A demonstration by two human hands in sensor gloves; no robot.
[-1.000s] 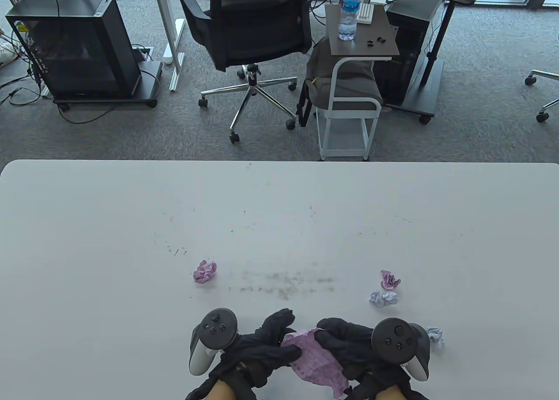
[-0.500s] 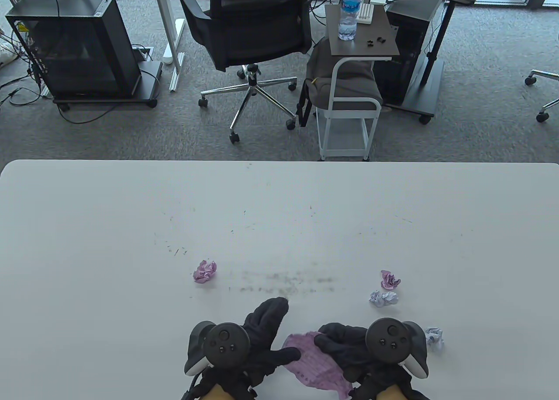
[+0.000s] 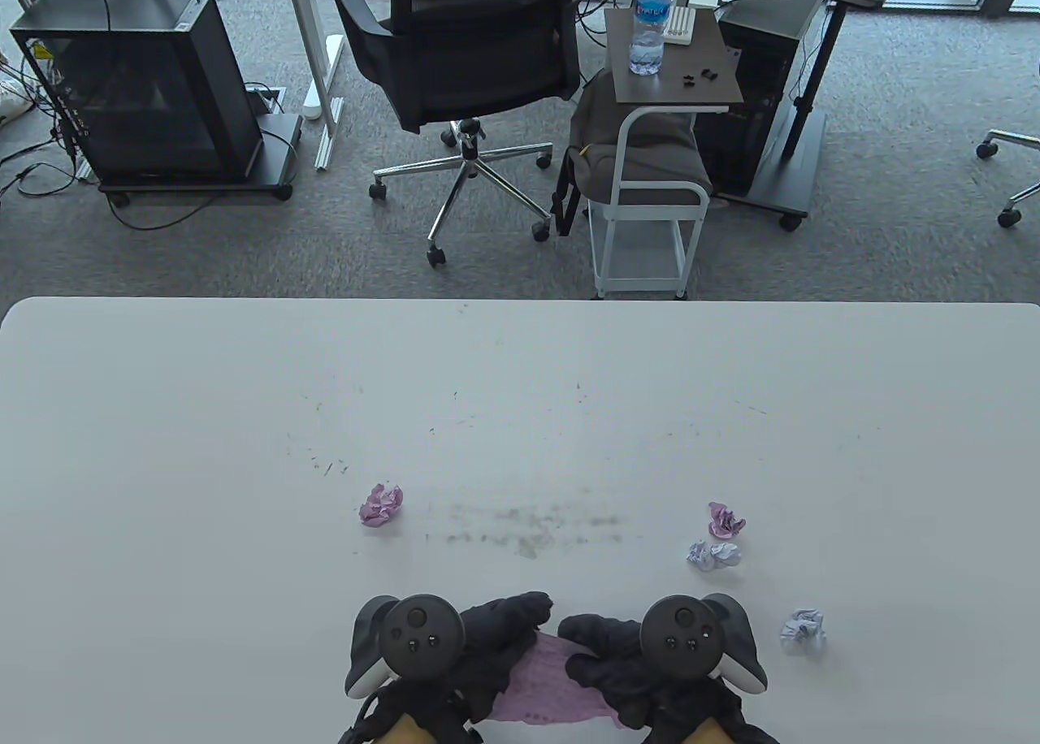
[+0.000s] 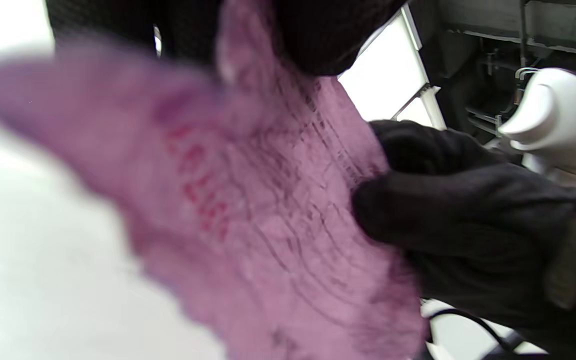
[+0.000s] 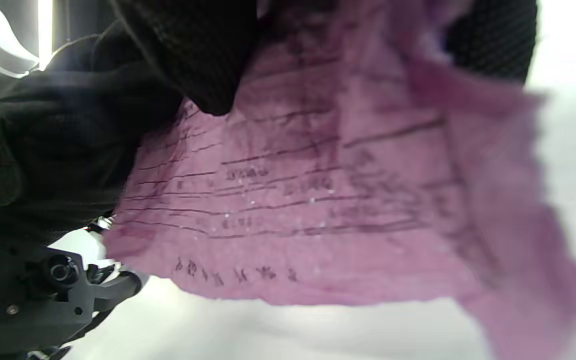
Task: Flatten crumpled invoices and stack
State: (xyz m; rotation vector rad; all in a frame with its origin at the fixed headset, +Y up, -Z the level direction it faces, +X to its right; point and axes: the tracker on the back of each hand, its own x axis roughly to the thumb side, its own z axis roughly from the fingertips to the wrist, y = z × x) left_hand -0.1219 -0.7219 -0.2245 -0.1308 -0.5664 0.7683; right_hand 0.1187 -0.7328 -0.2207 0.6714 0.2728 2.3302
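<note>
A pink invoice (image 3: 548, 683), mostly opened out and still wrinkled, is stretched between both hands at the table's front edge. My left hand (image 3: 508, 626) grips its left side and my right hand (image 3: 593, 642) grips its right side. The wrist views show the sheet (image 4: 248, 200) (image 5: 318, 200) held off the table with printed lines on it, fingers (image 4: 318, 35) (image 5: 203, 55) pinching its top edge. Crumpled balls lie on the table: a pink one (image 3: 381, 505) at left, a pink one (image 3: 725, 521), a pale one (image 3: 713, 555) and another pale one (image 3: 803, 629) at right.
The white table (image 3: 520, 387) has dark smudges near its middle (image 3: 532, 529). Beyond its far edge stand an office chair (image 3: 463, 62), a small white cart (image 3: 650, 200) with a water bottle (image 3: 650, 21), and a black computer case (image 3: 146, 86).
Both hands have drawn together and toward the front edge with the pink invoice. The sheet has been spread wider between them. The right hand moved left, uncovering the pale ball at right.
</note>
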